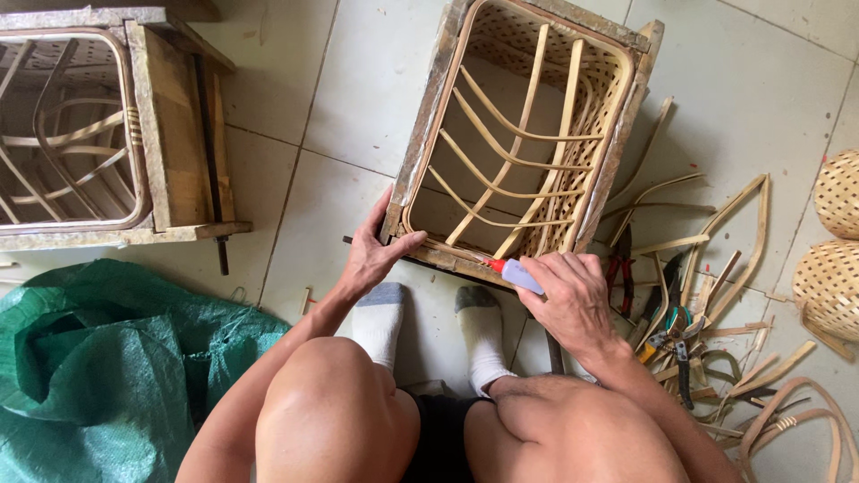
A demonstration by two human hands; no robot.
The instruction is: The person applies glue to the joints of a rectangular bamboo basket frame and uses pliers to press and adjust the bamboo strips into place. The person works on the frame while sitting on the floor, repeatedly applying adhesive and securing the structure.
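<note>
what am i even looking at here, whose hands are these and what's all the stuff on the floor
There is one picture, taken by a camera worn on a person's head and looking straight down, so you see their own knees, socked feet and two bare hands. There is no machine here.

The left hand grips the near corner of a wooden frame that holds a half-woven bamboo basket. The right hand holds a small glue bottle with a red tip, its nozzle at the basket's near rim.

On the tiled floor, at the right, lie bent bamboo strips, pliers and cutters, and two finished woven baskets. At the left is a second frame with a basket and a green woven sack.
</note>
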